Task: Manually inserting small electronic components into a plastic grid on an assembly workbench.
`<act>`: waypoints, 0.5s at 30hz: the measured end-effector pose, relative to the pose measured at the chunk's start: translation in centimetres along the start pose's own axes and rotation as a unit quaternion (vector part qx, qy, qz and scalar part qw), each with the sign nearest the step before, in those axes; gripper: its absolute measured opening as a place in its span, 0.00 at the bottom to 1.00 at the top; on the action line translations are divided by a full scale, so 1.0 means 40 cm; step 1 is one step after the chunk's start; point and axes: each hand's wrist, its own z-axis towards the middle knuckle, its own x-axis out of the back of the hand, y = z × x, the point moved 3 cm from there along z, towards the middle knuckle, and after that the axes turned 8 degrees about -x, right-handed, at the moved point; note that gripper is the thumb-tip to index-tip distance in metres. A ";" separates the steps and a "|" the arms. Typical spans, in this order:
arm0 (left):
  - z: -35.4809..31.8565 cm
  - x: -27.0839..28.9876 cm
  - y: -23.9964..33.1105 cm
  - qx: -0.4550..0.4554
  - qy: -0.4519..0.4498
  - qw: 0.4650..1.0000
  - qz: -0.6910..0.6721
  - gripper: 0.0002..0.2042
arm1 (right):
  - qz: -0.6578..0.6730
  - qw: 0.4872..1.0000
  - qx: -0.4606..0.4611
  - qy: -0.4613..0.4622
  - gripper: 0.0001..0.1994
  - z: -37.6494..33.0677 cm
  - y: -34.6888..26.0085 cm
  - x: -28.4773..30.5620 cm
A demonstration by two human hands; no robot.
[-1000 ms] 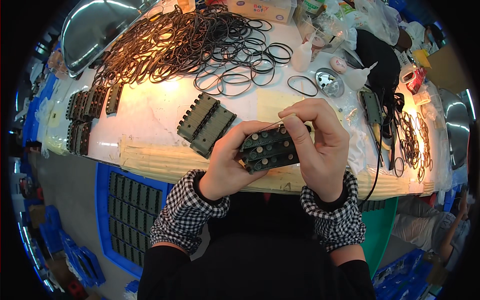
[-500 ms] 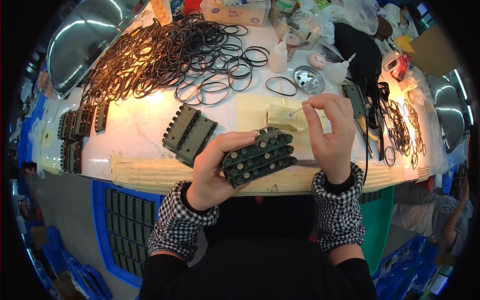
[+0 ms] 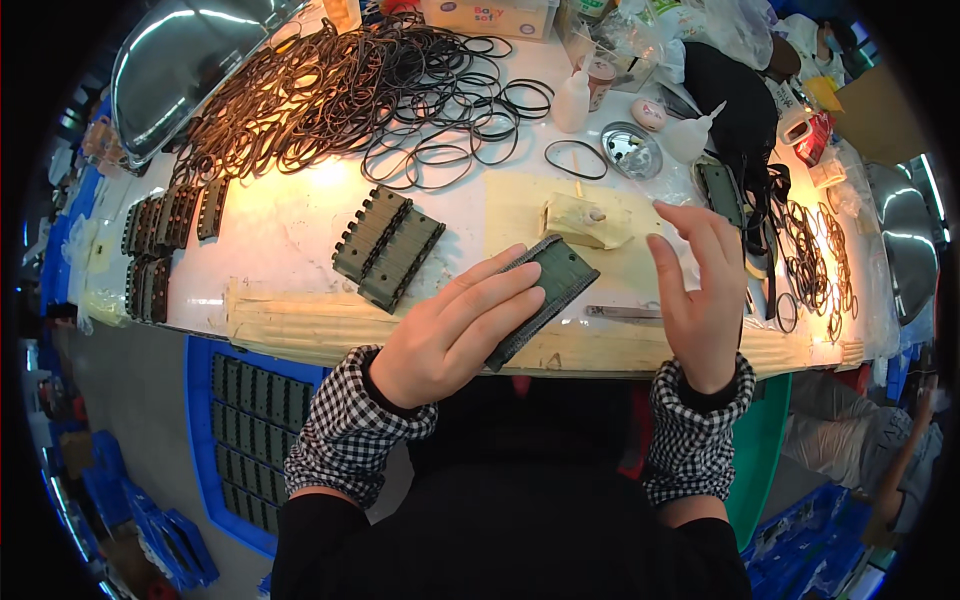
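My left hand (image 3: 455, 325) presses flat on a dark green ribbed plastic block (image 3: 548, 286), holding it down at the table's near edge. My right hand (image 3: 700, 290) hovers just right of it, fingers spread and holding nothing. A thin metal tool (image 3: 622, 312) lies on the table between the hands. Behind the block sits a small cream-coloured wad (image 3: 583, 220). Two more green blocks (image 3: 388, 246) lie side by side to the left of my left hand.
A big heap of black rubber rings (image 3: 330, 85) covers the table's far side. More green blocks (image 3: 160, 245) are stacked at the left edge. White squeeze bottles (image 3: 572, 100), a round metal dish (image 3: 631, 149), a blue crate (image 3: 245, 420) of blocks below the table.
The block, held up in both hands a second ago, now lies on the table under my left hand. My right hand has let go and opened.
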 end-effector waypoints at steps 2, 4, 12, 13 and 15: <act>0.005 0.010 0.009 -0.023 -0.026 0.998 0.046 0.19 | -0.046 0.998 -0.030 -0.010 0.10 -0.036 0.044 0.054; 0.021 0.004 0.013 -0.048 -0.033 0.996 0.067 0.18 | -0.130 0.990 -0.058 -0.022 0.10 -0.076 0.093 0.100; 0.089 -0.033 0.056 -0.100 -0.101 0.987 0.072 0.18 | -0.134 0.988 -0.065 -0.043 0.06 -0.133 0.175 0.101; 0.094 -0.038 0.061 -0.104 -0.108 0.986 0.071 0.18 | -0.116 0.990 -0.072 -0.017 0.07 -0.128 0.171 0.112; 0.100 -0.047 0.068 -0.111 -0.120 0.984 0.072 0.18 | -0.078 0.993 -0.088 0.031 0.08 -0.119 0.159 0.123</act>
